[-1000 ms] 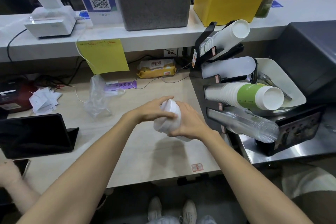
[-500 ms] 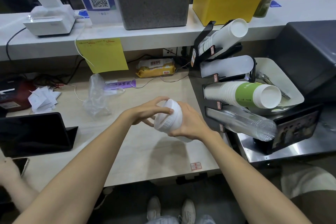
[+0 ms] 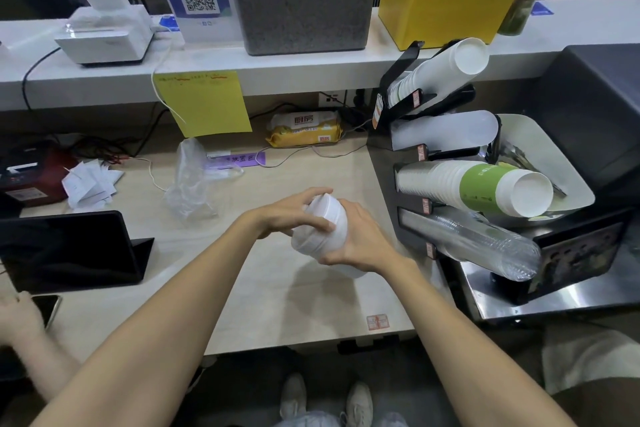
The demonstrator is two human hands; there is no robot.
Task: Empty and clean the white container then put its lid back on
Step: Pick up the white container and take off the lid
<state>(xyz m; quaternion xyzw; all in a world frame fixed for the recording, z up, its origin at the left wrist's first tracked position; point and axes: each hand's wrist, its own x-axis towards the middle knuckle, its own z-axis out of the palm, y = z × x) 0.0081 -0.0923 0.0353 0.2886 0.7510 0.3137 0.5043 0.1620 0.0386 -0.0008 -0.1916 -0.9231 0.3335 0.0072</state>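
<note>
Over the pale wood counter [image 3: 277,302], left hand [image 3: 294,215] and right hand [image 3: 360,239] clasp the smooth white container [image 3: 320,230].

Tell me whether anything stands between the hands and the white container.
Nothing visible does. Both hands are already on the white container, held tilted above the counter: the left hand grips its lid end, the right hand wraps the body. The clear plastic bag lies apart, further back left.

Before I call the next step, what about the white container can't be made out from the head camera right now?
- White container, head view: contents hidden by its opaque wall.
- Lid: whether loose or screwed tight; the left hand covers it.
- Container base: hidden behind the right hand.
- Writing on the yellow note: too small to read.
</note>
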